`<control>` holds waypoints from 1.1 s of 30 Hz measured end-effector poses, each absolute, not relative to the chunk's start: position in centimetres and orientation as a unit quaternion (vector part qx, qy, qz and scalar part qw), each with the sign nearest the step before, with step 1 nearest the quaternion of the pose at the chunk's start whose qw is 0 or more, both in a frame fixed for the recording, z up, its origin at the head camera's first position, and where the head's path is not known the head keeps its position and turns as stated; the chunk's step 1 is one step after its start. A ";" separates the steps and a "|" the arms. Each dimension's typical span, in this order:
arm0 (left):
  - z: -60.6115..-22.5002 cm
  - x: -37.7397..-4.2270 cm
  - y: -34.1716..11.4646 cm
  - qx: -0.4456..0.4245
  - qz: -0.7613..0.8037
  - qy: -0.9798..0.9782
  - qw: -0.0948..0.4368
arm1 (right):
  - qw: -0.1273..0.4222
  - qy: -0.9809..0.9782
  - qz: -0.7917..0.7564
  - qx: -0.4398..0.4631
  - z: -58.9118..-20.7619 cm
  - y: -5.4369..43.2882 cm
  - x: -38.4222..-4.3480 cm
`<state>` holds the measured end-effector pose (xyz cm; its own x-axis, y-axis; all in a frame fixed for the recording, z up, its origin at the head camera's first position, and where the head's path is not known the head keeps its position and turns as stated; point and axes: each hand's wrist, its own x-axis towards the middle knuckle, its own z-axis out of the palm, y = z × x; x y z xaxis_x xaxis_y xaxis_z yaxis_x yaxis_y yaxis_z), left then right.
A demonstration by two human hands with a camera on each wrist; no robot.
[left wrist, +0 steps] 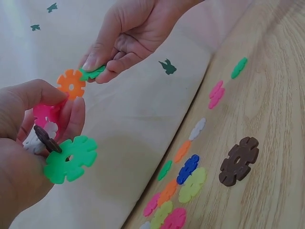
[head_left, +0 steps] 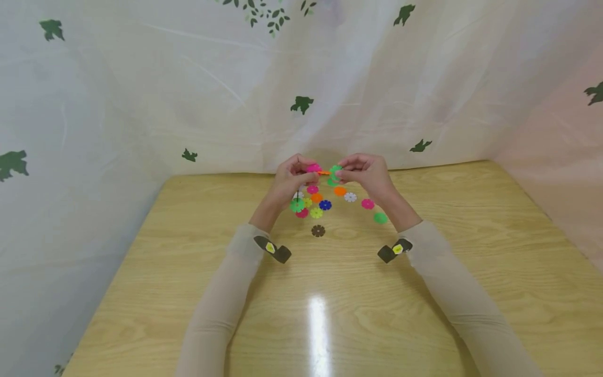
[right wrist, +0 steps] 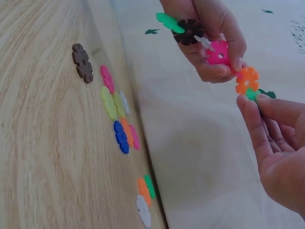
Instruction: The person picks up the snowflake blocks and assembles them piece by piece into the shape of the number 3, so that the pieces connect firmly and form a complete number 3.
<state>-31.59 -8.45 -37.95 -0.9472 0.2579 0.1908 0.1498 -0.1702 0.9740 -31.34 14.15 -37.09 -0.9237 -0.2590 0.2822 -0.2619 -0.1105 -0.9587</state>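
A chain of notched, flower-shaped plastic discs spans both hands above the table's far side. My left hand (head_left: 288, 180) grips its pink part (left wrist: 45, 113) between thumb and fingers. From that hand's palm side trail a white disc (left wrist: 33, 144), a dark brown disc (left wrist: 45, 138) and a green disc (left wrist: 76, 164), joined at their slots. An orange disc (left wrist: 71, 78) projects from the pink end toward my right hand (head_left: 369, 173). Thumb and fingertips of the right hand pinch another green disc (left wrist: 91, 73), right at the orange one's edge. The fingers partly cover the joint.
Loose discs lie on the wooden table (head_left: 188, 262) below the hands: a blue disc (head_left: 325, 204), yellow, orange, pink and white ones. A brown disc (right wrist: 82, 63) lies nearer the person. A patterned cloth (head_left: 353, 78) hangs behind the table's far edge.
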 end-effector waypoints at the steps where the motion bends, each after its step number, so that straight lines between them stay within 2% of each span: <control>1: -38.0 -31.6 -8.4 0.159 0.748 0.643 0.037 | 0.001 -0.668 0.718 0.194 -37.2 14.2 -31.4; 20: -37.9 -31.4 -7.8 0.165 0.755 0.635 0.019 | 0.011 -0.635 0.759 0.145 -37.7 13.0 -31.3; 33: -38.1 -31.4 -7.8 0.172 0.736 0.645 0.112 | -0.010 -0.685 0.710 0.162 -37.5 13.2 -31.4</control>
